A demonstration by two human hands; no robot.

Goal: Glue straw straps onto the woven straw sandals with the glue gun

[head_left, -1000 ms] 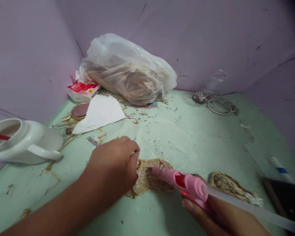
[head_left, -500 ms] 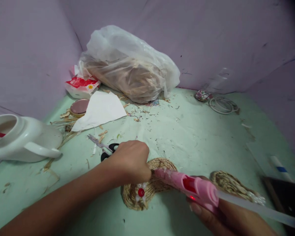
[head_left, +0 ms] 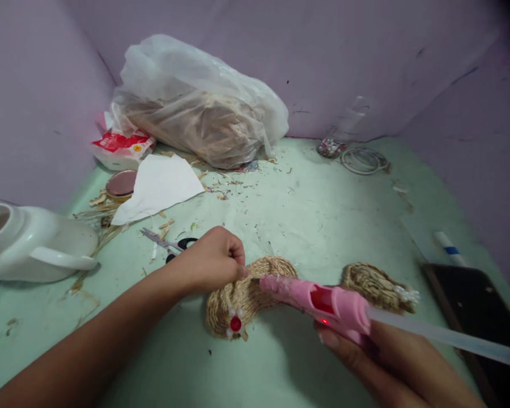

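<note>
My left hand [head_left: 212, 259] is closed in a pinch on the rim of a woven straw slipper [head_left: 242, 294] that lies on the green table and carries a small red-and-white flower [head_left: 235, 324] at its toe. My right hand [head_left: 382, 362] grips a pink glue gun [head_left: 323, 303] with a clear glue stick [head_left: 450, 339] out the back. The gun's tip sits at the slipper's rim, right beside my left fingers. A second straw slipper [head_left: 376, 286] lies behind the gun.
Scissors [head_left: 170, 245] lie just left of my left hand. A white jug [head_left: 29, 243] stands at far left. White paper [head_left: 157, 184], a round lid [head_left: 121, 184], a red-white packet [head_left: 121, 147] and a plastic bag [head_left: 195, 107] crowd the back. White rings [head_left: 363, 160], dark phone [head_left: 471, 300] at right.
My left hand slid off the slipper's toe onto its rim, uncovering the red flower and the scissors. The glue gun stayed at the rim. The view shifted slightly.
</note>
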